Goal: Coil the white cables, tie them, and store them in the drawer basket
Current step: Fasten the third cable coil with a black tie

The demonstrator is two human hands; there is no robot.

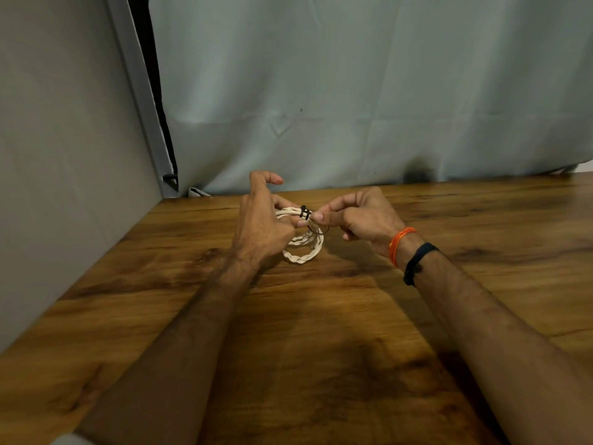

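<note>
I see the white cable coil [301, 242] held just above the desk [321, 332] toward its far edge, between my two hands and a little left of centre. My left hand [261, 228] grips the coil's left side, thumb pressed against its top strands and forefinger lifted free. My right hand [359, 216] pinches the loose end of the black tie [306, 213], thumb against fingertip, right beside the wrap. The tie already bands the coil's upper arc, and its tail runs rightward toward my right hand, so I judge the tightening pull goes to the right, across the strands. The coil stands tilted, its lower loop close to the wood; I cannot tell whether it touches. My left palm hides the coil's left part. No drawer basket is in view.
</note>
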